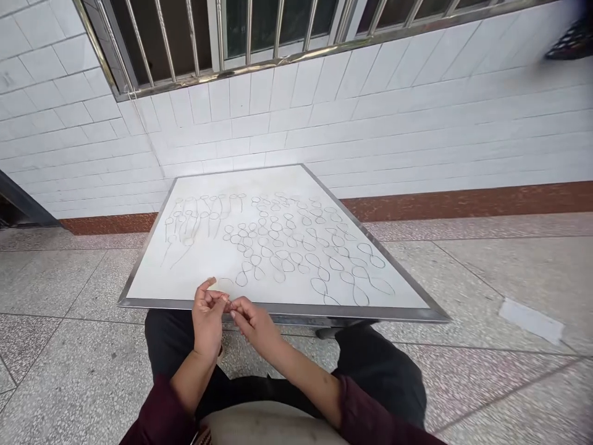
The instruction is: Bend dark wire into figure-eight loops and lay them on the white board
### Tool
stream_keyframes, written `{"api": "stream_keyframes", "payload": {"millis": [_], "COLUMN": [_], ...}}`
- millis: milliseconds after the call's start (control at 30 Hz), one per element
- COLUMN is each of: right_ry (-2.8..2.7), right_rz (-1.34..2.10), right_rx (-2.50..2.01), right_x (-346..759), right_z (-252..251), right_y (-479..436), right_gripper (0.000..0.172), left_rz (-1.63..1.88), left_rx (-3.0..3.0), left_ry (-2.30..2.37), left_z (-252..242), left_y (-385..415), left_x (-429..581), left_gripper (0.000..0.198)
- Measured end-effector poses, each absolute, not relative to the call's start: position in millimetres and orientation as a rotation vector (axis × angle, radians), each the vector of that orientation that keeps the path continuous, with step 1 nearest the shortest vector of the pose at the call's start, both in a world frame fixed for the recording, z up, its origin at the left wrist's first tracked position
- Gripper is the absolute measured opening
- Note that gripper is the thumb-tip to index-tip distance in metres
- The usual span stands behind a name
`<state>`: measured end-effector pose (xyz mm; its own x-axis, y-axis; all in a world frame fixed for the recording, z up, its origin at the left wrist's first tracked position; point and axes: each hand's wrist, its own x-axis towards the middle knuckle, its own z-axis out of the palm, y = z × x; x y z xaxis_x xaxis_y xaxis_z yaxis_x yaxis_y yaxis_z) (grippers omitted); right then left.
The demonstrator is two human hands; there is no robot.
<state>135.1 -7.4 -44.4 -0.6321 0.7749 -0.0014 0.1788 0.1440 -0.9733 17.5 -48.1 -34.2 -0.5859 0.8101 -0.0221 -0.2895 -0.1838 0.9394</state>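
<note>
My left hand (209, 315) and my right hand (250, 322) meet over the front edge of the white board (204, 275). Both pinch a thin wire (227, 279), whose faint curved loop shows just above the fingertips. The rest of that wire is hidden by my fingers. Beyond my hands, many dark wire figure-eights (319, 287) lie spread over the middle and right of the board. At its left side lie several wires with a small loop and a long straight tail (185, 254).
A grey metal frame (403, 314) edges the board, which stands over my knees. Behind it rises a white tiled wall (259, 133) with a barred window (264, 31). On the speckled floor at right lies a white strip (532, 320). A dark blurred thing (572, 40) shows at the upper right.
</note>
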Motion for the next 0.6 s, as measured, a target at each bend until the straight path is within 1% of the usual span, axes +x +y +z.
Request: {"api": "stream_keyframes", "payload": {"millis": [67,133,367,467,533,600], "right_ry": [-1.994,-2.045,-2.123,-2.162,-2.2,-2.261], "right_rz": [1.364,1.325,1.446,1.438,1.424,1.491], "right_rx": [-0.903,-0.894,-0.868,-0.854,-0.853,-0.82], "right_x": [134,134,133,134,136,141], "right_z": [-47,-50,-51,-52,-55,-59], "right_y": [-10,-15,-30,-36,-41,-48], "right_gripper": [0.008,0.007,0.011,0.011,0.011,0.012], "left_rz": [1.859,1.873,1.968,1.975,1.969,1.988], "left_rx": [0.64,0.632,0.585,0.576,0.585,0.602], "left_ry": [1.33,1.339,1.332,1.341,1.369,1.439], "left_z": [-36,-38,-35,-35,-37,-39], "left_y": [-48,-47,-48,-48,-48,-46], "left_x": [13,7,-16,-20,-25,-35], "left_gripper": [0.046,0.046,0.049,0.049,0.048,0.05]}}
